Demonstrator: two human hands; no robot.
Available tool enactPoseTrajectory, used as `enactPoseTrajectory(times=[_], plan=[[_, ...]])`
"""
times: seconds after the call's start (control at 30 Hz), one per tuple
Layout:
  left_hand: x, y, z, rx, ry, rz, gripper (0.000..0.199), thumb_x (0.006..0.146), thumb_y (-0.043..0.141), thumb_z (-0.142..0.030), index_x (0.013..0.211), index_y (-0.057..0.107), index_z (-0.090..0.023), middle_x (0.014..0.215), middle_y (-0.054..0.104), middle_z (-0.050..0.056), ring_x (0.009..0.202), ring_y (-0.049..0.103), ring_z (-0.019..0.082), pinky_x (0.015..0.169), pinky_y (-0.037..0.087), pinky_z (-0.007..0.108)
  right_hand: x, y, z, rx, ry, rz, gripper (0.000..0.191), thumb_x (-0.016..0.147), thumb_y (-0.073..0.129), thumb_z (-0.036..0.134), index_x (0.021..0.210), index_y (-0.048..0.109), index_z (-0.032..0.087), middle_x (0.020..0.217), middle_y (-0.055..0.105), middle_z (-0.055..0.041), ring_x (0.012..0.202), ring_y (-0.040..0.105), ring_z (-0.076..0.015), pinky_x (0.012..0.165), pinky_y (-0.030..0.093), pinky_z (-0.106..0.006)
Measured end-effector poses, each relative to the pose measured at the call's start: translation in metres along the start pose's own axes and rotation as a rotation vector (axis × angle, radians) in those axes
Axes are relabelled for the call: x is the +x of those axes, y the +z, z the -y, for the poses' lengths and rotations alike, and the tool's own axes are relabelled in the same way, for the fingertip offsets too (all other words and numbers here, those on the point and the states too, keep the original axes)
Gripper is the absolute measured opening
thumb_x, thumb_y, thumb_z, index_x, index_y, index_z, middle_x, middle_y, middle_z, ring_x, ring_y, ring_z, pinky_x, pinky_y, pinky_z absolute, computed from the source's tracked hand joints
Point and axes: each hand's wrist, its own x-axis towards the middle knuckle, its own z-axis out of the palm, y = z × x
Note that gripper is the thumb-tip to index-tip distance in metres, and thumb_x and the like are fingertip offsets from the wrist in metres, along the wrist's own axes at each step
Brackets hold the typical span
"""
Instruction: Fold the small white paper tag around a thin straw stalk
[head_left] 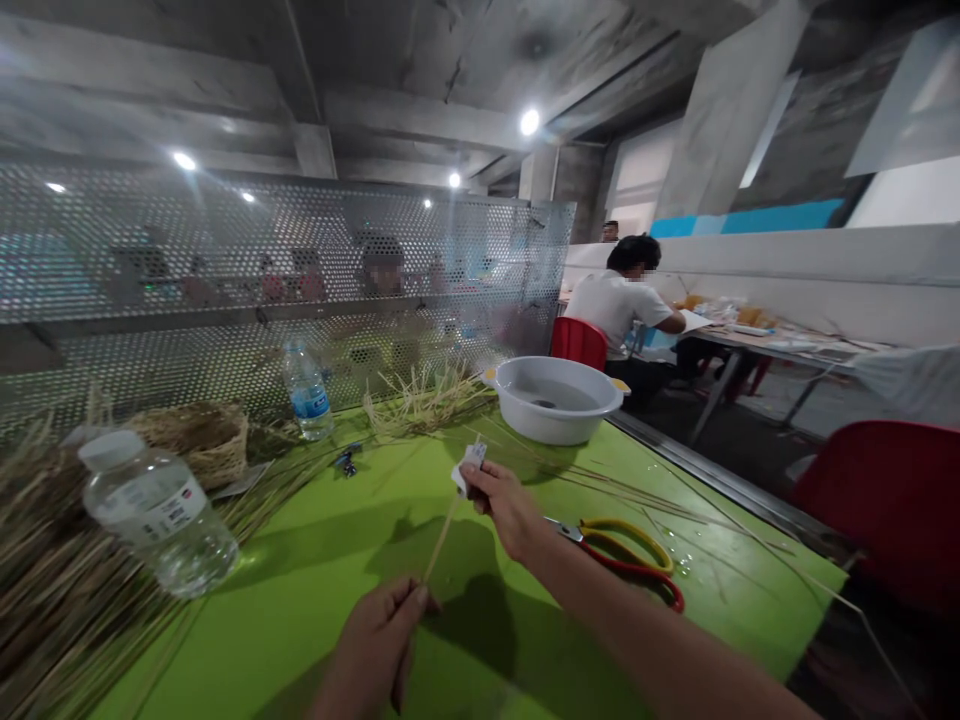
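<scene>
Over the green table (337, 545), my left hand (381, 635) pinches the lower end of a thin pale strip (442, 540). The strip slants up and away to a small white piece (471, 468), which my right hand (501, 497) grips between thumb and fingers. Whether the strip passes through the white piece or lies against it is hard to tell. Scissors (626, 555) with yellow and red handles lie just right of my right hand, partly behind my forearm.
A white basin (556, 400) holding water stands at the back. Pale strips (427, 400) lie beside it. Plastic bottles (161, 515), a woven basket (199, 440) and long strands (67, 580) are at the left. A person (619, 305) sits at another table.
</scene>
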Motion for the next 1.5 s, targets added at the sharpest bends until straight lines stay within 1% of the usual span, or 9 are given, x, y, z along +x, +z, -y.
enactPoseTrajectory(times=[0.17, 0.23, 0.37, 0.5, 0.8, 0.9, 1.17, 1.4, 1.5], plan=[[0.002, 0.003, 0.006, 0.018, 0.02, -0.027, 0.052, 0.08, 0.041, -0.068, 0.077, 0.06, -0.019, 0.033, 0.038, -0.01, 0.032, 0.031, 0.011, 0.057, 0.037, 0.029, -0.023, 0.015, -0.009, -0.094, 0.087, 0.229, 0.031, 0.07, 0.072, 0.045, 0.067, 0.065, 0.015, 0.058, 0.055, 0.0016, 0.052, 0.039, -0.0092, 0.051, 0.024, -0.025], [0.002, 0.003, 0.006, 0.013, 0.023, -0.034, 0.051, 0.08, 0.043, -0.068, 0.077, 0.06, -0.019, 0.033, 0.037, -0.01, 0.032, 0.031, 0.011, 0.056, 0.036, 0.029, -0.022, 0.014, -0.008, -0.096, 0.079, 0.203, 0.03, 0.069, 0.073, 0.044, 0.066, 0.065, 0.015, 0.058, 0.056, 0.0015, 0.052, 0.038, -0.0089, 0.051, 0.024, -0.025], [-0.001, 0.003, 0.0, 0.0, -0.003, -0.039, 0.051, 0.077, 0.047, -0.069, 0.076, 0.061, -0.019, 0.035, 0.036, -0.011, 0.031, 0.029, 0.01, 0.051, 0.035, 0.028, -0.007, 0.003, 0.001, -0.02, -0.007, 0.019, 0.031, 0.064, 0.077, 0.044, 0.066, 0.063, 0.016, 0.058, 0.055, 0.0022, 0.051, 0.036, -0.0087, 0.049, 0.022, -0.025], [-0.008, 0.001, -0.008, -0.063, -0.021, -0.075, 0.053, 0.077, 0.049, -0.07, 0.077, 0.064, -0.02, 0.04, 0.035, -0.009, 0.036, 0.032, 0.011, 0.049, 0.032, 0.026, 0.001, -0.004, 0.005, 0.06, -0.021, -0.029, 0.031, 0.064, 0.078, 0.044, 0.071, 0.064, 0.016, 0.061, 0.054, 0.0021, 0.052, 0.035, -0.0086, 0.049, 0.021, -0.025], [-0.006, -0.003, -0.011, -0.234, 0.02, -0.146, 0.046, 0.078, 0.055, -0.063, 0.08, 0.061, -0.018, 0.051, 0.033, -0.009, 0.048, 0.028, 0.009, 0.049, 0.02, 0.021, -0.008, 0.002, -0.003, -0.002, 0.027, 0.067, 0.032, 0.071, 0.073, 0.047, 0.068, 0.062, 0.017, 0.061, 0.052, 0.0021, 0.052, 0.036, -0.0093, 0.051, 0.022, -0.027], [-0.003, -0.001, -0.007, -0.205, 0.026, -0.119, 0.042, 0.079, 0.055, -0.06, 0.08, 0.059, -0.018, 0.048, 0.034, -0.01, 0.045, 0.026, 0.008, 0.047, 0.019, 0.022, -0.012, 0.005, -0.003, -0.029, 0.043, 0.097, 0.033, 0.071, 0.072, 0.048, 0.065, 0.061, 0.017, 0.06, 0.051, 0.0026, 0.052, 0.036, -0.0094, 0.051, 0.023, -0.026], [-0.001, 0.004, -0.007, -0.085, 0.068, -0.128, 0.04, 0.076, 0.055, -0.06, 0.071, 0.052, -0.02, 0.052, 0.036, -0.008, 0.046, 0.031, 0.01, 0.046, 0.023, 0.023, -0.044, 0.026, -0.006, -0.098, 0.146, 0.326, 0.031, 0.068, 0.076, 0.045, 0.069, 0.066, 0.016, 0.061, 0.057, 0.0012, 0.052, 0.039, -0.0095, 0.052, 0.024, -0.026], [-0.01, 0.007, -0.008, -0.041, 0.054, -0.112, 0.034, 0.082, 0.051, -0.052, 0.069, 0.051, -0.021, 0.047, 0.036, -0.009, 0.041, 0.028, 0.009, 0.046, 0.024, 0.024, -0.02, 0.011, -0.001, -0.055, 0.039, 0.05, 0.027, 0.064, 0.075, 0.041, 0.062, 0.064, 0.017, 0.058, 0.055, 0.0013, 0.052, 0.037, -0.0099, 0.052, 0.023, -0.026], [-0.012, 0.008, -0.008, -0.064, 0.021, -0.078, 0.038, 0.083, 0.05, -0.056, 0.073, 0.055, -0.02, 0.046, 0.039, -0.009, 0.04, 0.03, 0.009, 0.047, 0.027, 0.024, -0.01, 0.004, 0.004, -0.024, -0.002, -0.012, 0.028, 0.065, 0.075, 0.042, 0.064, 0.063, 0.017, 0.059, 0.053, 0.0021, 0.052, 0.036, -0.0097, 0.051, 0.022, -0.026]])
